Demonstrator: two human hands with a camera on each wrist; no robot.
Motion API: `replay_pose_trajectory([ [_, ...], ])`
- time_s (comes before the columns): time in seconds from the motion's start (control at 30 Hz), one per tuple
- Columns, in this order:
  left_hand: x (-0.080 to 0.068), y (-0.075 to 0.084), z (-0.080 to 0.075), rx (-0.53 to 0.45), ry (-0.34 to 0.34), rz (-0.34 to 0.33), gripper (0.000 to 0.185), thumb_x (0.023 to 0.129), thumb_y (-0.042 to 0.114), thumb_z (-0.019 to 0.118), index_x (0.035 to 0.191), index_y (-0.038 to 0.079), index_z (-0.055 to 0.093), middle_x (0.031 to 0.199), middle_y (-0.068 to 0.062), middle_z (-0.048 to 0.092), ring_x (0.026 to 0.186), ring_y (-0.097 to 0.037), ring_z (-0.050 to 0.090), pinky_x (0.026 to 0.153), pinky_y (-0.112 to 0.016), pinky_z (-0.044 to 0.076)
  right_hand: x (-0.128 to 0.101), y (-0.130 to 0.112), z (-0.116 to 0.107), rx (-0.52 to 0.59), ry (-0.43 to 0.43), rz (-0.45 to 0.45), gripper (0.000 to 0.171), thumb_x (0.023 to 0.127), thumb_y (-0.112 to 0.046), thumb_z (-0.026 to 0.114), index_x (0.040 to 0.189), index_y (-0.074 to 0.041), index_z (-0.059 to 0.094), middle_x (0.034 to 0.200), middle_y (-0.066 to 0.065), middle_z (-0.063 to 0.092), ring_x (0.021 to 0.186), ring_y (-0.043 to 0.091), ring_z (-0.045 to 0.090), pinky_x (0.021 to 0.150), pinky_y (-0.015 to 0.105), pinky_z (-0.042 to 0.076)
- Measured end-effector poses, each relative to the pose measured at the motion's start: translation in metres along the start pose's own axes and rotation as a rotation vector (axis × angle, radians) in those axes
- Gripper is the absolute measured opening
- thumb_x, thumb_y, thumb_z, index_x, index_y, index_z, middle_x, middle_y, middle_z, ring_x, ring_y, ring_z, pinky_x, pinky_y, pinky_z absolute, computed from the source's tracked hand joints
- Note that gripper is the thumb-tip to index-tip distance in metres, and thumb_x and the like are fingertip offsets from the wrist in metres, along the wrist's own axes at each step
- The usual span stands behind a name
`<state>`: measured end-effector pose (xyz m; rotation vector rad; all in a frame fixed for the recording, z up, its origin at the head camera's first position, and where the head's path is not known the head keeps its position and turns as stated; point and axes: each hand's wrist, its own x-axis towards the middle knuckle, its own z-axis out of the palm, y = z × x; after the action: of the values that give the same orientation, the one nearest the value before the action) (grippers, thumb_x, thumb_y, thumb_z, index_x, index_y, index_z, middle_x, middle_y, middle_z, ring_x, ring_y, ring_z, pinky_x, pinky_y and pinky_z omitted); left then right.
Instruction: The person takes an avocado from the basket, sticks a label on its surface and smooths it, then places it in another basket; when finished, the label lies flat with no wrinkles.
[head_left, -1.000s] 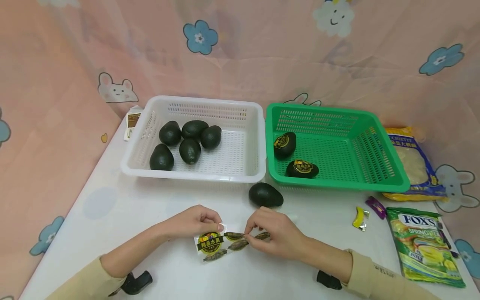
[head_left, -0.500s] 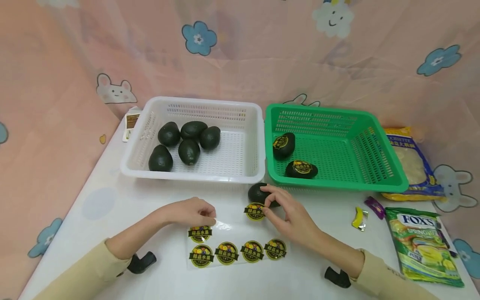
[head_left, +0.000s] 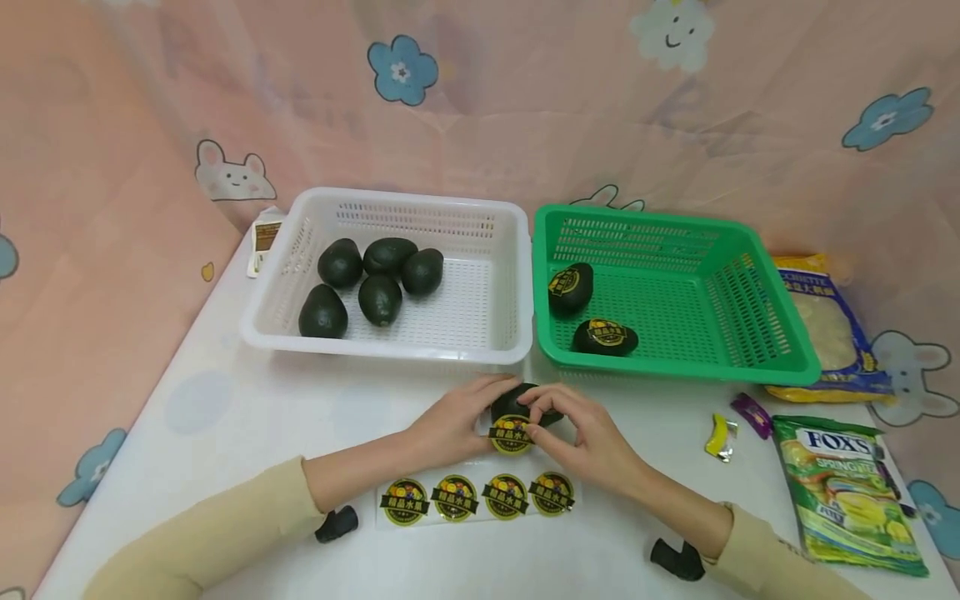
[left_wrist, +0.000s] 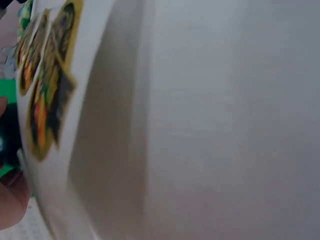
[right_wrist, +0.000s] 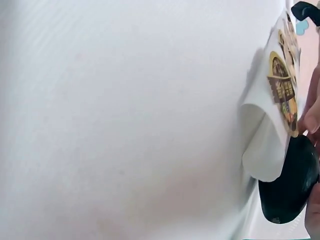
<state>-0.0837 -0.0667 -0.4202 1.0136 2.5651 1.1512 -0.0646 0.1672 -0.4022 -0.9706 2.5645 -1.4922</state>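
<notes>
Holding a dark avocado [head_left: 525, 403] on the white table [head_left: 225, 417], just in front of the gap between the two baskets, both hands meet over it. Left hand [head_left: 453, 425] cups the fruit's left side w/ fingers curled round it; right hand [head_left: 588, 433] pinches a round yellow-black sticker [head_left: 511, 436] against the fruit's near face, thumb & forefinger bent on the sticker's edge. Right wrist view shows the avocado [right_wrist: 290, 187] at the lower right w/ the sticker lying along its skin, fingertips [right_wrist: 311, 117] beside it; can't tell there how firmly it's stuck.

Sticker sheet [head_left: 476, 498] lies flat near the table's front edge, just below the hands, w/ four stickers in a row; left wrist view shows it blurred at the frame's left.

White basket [head_left: 517, 275] sits toward the back edge, left of centre, holding five plain avocados in its left half. Green basket [head_left: 780, 333] touches it on the right, w/ two labelled avocados in its left part.

At the right edge: a green candy bag [head_left: 847, 492] near the front corner, a blue-yellow bag [head_left: 825, 325] behind it, two small wrapped sweets [head_left: 731, 425] between bags & hands. A small card [head_left: 262, 242] lies by the white basket's back left corner.
</notes>
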Motion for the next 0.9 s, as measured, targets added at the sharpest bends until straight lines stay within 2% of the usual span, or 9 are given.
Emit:
replay_pose_trajectory([
  [0.1,0.006,-0.001,0.006,-0.013,0.041,0.033,0.068,0.079,0.022,0.083,0.139,0.012,0.052,0.133,-0.004,0.057,0.122,-0.019,0.053,0.100,-0.033,0.044,0.001,-0.003,-0.001,0.116,-0.012,0.085,0.012,0.089,-0.003,0.069,0.092,-0.013,0.061,0.113,0.004,0.065,0.097,0.016,0.062,0.078,0.031,0.054],
  [0.17,0.007,-0.002,0.007,-0.034,0.063,0.031,0.064,0.077,0.022,0.085,0.134,0.013,0.056,0.127,-0.001,0.061,0.118,-0.016,0.055,0.099,-0.031,0.045,0.003,-0.004,-0.002,0.143,-0.012,0.164,0.008,0.090,-0.005,0.068,0.091,-0.010,0.062,0.105,0.002,0.064,0.091,0.013,0.060,0.074,0.027,0.053],
  [0.27,0.004,-0.001,0.005,-0.070,0.073,0.024,0.063,0.075,0.025,0.086,0.130,0.012,0.060,0.121,0.001,0.064,0.111,-0.014,0.058,0.094,-0.030,0.047,0.006,-0.002,-0.006,0.090,-0.014,0.267,0.009,0.090,-0.010,0.070,0.086,-0.014,0.063,0.094,-0.003,0.061,0.079,0.011,0.054,0.065,0.023,0.047],
  [0.37,0.002,0.000,0.003,-0.081,0.064,0.022,0.064,0.073,0.027,0.087,0.129,0.011,0.060,0.119,0.001,0.065,0.106,-0.013,0.059,0.089,-0.029,0.049,0.009,0.002,-0.008,-0.012,-0.039,0.309,0.013,0.089,-0.016,0.072,0.081,-0.020,0.062,0.085,-0.006,0.056,0.069,0.011,0.046,0.059,0.023,0.040],
  [0.57,0.001,0.001,0.002,-0.075,0.048,0.020,0.066,0.072,0.027,0.088,0.130,0.011,0.060,0.120,0.001,0.064,0.101,-0.011,0.058,0.083,-0.027,0.050,0.014,0.007,-0.008,-0.094,-0.063,0.301,0.014,0.088,-0.023,0.074,0.081,-0.023,0.062,0.077,-0.006,0.050,0.067,0.017,0.045,0.057,0.025,0.037],
  [0.67,0.000,0.002,0.003,-0.070,0.038,0.012,0.070,0.072,0.034,0.087,0.132,0.010,0.059,0.122,0.002,0.063,0.102,-0.010,0.057,0.082,-0.026,0.050,0.014,0.007,-0.007,-0.117,-0.064,0.279,0.014,0.088,-0.023,0.074,0.081,-0.024,0.062,0.079,-0.006,0.052,0.070,0.021,0.047,0.060,0.026,0.037],
  [0.8,0.000,0.003,0.003,-0.077,0.039,-0.011,0.066,0.079,0.042,0.080,0.133,0.010,0.059,0.123,0.002,0.063,0.103,-0.009,0.058,0.082,-0.025,0.050,0.014,0.009,-0.006,-0.171,-0.054,0.265,0.017,0.085,-0.027,0.077,0.079,-0.026,0.061,0.085,-0.008,0.056,0.076,0.021,0.050,0.066,0.027,0.040],
  [0.9,0.001,0.002,0.003,-0.083,0.051,-0.003,0.057,0.086,0.038,0.075,0.133,0.009,0.060,0.121,0.001,0.064,0.101,-0.010,0.059,0.081,-0.025,0.050,0.013,0.010,-0.006,-0.257,-0.017,0.215,0.023,0.082,-0.033,0.079,0.081,-0.024,0.058,0.085,-0.006,0.057,0.077,0.018,0.050,0.066,0.028,0.041],
])
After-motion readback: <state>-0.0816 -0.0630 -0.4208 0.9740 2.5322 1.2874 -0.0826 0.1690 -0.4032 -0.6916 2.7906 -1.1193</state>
